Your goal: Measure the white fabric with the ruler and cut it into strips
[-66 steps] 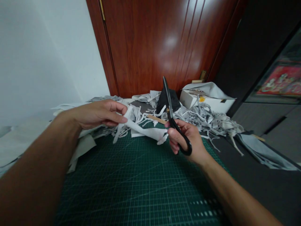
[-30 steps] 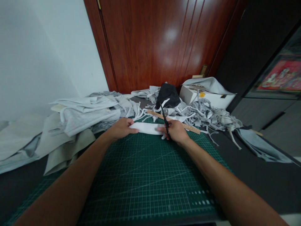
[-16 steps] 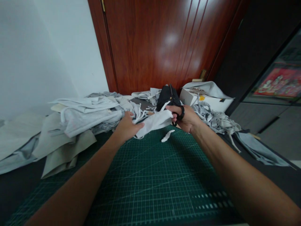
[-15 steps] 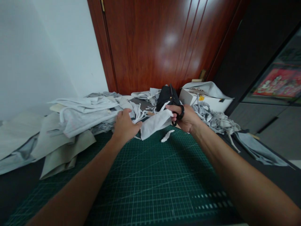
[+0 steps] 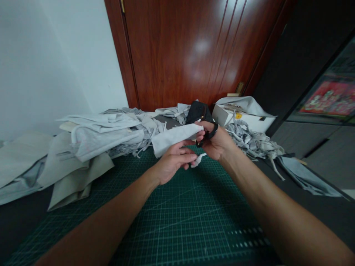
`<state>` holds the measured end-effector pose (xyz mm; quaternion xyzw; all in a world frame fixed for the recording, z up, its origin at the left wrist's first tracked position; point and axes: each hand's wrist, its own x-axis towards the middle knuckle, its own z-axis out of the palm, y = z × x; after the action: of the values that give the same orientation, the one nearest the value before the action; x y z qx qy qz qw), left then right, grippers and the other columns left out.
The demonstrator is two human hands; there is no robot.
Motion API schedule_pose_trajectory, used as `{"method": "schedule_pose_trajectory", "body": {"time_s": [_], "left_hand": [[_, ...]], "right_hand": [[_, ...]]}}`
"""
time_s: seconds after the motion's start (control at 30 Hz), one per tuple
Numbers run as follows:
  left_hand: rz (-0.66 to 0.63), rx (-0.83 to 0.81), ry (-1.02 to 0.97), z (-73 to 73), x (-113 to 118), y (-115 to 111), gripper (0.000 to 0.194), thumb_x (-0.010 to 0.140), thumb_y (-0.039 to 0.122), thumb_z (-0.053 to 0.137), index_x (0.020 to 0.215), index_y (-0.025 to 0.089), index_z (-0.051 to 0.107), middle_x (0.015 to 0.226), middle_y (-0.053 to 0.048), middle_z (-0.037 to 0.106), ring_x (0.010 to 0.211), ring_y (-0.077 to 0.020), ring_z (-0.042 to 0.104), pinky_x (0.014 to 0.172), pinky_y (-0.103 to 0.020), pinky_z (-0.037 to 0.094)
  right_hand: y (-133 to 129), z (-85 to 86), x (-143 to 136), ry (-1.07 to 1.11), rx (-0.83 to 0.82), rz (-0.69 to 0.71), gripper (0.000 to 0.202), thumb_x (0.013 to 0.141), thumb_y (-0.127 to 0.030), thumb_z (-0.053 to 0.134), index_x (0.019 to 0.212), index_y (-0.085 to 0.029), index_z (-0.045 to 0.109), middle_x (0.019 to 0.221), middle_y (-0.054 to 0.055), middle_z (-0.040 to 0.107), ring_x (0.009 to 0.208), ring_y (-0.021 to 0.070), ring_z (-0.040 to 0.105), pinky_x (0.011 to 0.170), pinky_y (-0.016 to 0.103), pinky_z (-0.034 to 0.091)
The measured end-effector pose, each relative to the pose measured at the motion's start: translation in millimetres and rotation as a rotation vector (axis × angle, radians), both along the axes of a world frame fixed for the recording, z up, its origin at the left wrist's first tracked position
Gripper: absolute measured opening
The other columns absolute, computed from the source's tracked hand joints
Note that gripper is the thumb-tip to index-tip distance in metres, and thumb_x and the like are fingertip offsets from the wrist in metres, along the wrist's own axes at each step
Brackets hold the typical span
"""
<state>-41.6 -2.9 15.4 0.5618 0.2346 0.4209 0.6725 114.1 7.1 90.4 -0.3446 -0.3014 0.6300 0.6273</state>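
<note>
My right hand (image 5: 212,140) is closed on the end of a white cloth piece (image 5: 176,136). Black loops (image 5: 212,131), which look like scissor handles, sit around its fingers; no blades show. The cloth stretches leftward from that hand above the cutting mat. My left hand (image 5: 174,160) is just below the cloth, thumb and fingers apart, with the index finger close to its lower edge. A small twisted white scrap (image 5: 199,160) lies by the left fingertips; whether they touch it is unclear.
A green gridded cutting mat (image 5: 177,218) covers the table. Folded grey-white fabric (image 5: 102,135) is heaped at left. Behind my hands stands a black pouch (image 5: 196,111). A white box (image 5: 252,120) and tangled cloth strips (image 5: 252,142) are at right, before a wooden door (image 5: 177,55).
My left hand has come off the fabric heap's edge and moved right and down, under the cloth. The cloth now lies straighter, its free end farther left. The right hand has shifted slightly left.
</note>
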Motion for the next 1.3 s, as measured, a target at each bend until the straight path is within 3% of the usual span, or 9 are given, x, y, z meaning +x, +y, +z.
{"method": "schedule_pose_trajectory", "body": {"time_s": [0.07,0.13,0.3,0.43,0.53,0.7,0.93,1.07,1.3], "left_hand": [[0.075,-0.031,-0.076,6.8,0,-1,0.029,0.076,0.031,0.085,0.097,0.017,0.069,0.068,0.001,0.065,0.054,-0.0092,0.055,0.048,-0.022,0.032],[0.159,-0.066,-0.167,12.6,0,-2,0.026,0.077,0.031,0.084,0.090,0.017,0.067,0.066,0.001,0.064,0.053,-0.0080,0.052,0.047,-0.021,0.029],[0.230,-0.158,-0.382,14.7,1,1,0.030,0.070,0.018,0.086,0.096,0.018,0.070,0.099,-0.005,0.077,0.089,-0.0171,0.070,0.066,-0.024,0.047],[0.267,-0.127,-0.424,11.4,0,6,0.023,0.071,0.014,0.084,0.091,0.016,0.072,0.103,-0.007,0.079,0.103,-0.0223,0.071,0.090,-0.034,0.053],[0.245,-0.094,-0.368,9.1,0,6,0.027,0.071,0.015,0.085,0.096,0.015,0.075,0.107,-0.010,0.080,0.108,-0.0267,0.073,0.098,-0.040,0.053],[0.133,-0.021,-0.190,4.9,7,-2,0.036,0.072,0.019,0.087,0.107,0.012,0.078,0.106,-0.014,0.081,0.099,-0.0280,0.076,0.089,-0.039,0.055],[0.375,-0.020,-0.284,5.6,11,0,0.030,0.073,0.024,0.089,0.098,0.014,0.075,0.105,-0.010,0.081,0.100,-0.0268,0.075,0.092,-0.042,0.058],[0.453,0.000,-0.326,8.3,10,2,0.029,0.072,0.025,0.090,0.095,0.016,0.074,0.099,-0.007,0.080,0.094,-0.0246,0.075,0.088,-0.041,0.059],[0.369,-0.037,-0.305,10.9,5,1,0.028,0.072,0.024,0.089,0.094,0.014,0.075,0.100,-0.008,0.080,0.094,-0.0232,0.073,0.090,-0.039,0.056]], "right_hand": [[-3,-3.8,0,-0.016,0.012,-0.052,0.018,0.082,-0.003,0.072,0.075,-0.015,0.060,0.054,-0.007,0.054,0.040,0.0036,0.044,0.035,0.011,0.040],[-3,-9.3,1,-0.050,0.024,-0.075,0.017,0.080,-0.005,0.075,0.075,-0.015,0.062,0.053,-0.007,0.055,0.040,0.0040,0.044,0.034,0.012,0.041],[-3,-25.2,5,-0.086,-0.003,-0.061,0.014,0.076,-0.005,0.075,0.071,-0.013,0.064,0.053,-0.006,0.056,0.039,0.0034,0.044,0.034,0.012,0.040],[-6,-37.8,3,-0.107,-0.013,-0.068,0.016,0.071,-0.007,0.080,0.070,-0.014,0.066,0.050,-0.005,0.056,0.038,0.0050,0.045,0.034,0.014,0.041],[-7,-45.7,4,-0.117,-0.021,-0.083,0.017,0.070,-0.010,0.081,0.068,-0.015,0.065,0.048,-0.005,0.055,0.038,0.0057,0.045,0.033,0.014,0.040],[-8,-55.3,9,-0.131,-0.027,-0.100,0.022,0.070,-0.018,0.087,0.069,-0.015,0.065,0.047,-0.007,0.053,0.038,0.0050,0.044,0.035,0.014,0.041],[-18,-58.2,13,-0.242,0.092,0.006,0.046,0.059,-0.042,0.100,0.072,-0.017,0.064,0.052,-0.009,0.053,0.041,0.0047,0.044,0.036,0.015,0.039],[-25,-58.8,8,-0.289,0.149,0.037,0.048,0.056,-0.036,0.101,0.079,-0.019,0.062,0.047,-0.010,0.052,0.039,0.0060,0.043,0.036,0.017,0.038],[-22,-61.8,4,-0.166,0.182,-0.003,0.051,0.051,-0.025,0.101,0.084,-0.018,0.062,0.047,-0.011,0.053,0.040,0.0058,0.044,0.038,0.017,0.040]]}}
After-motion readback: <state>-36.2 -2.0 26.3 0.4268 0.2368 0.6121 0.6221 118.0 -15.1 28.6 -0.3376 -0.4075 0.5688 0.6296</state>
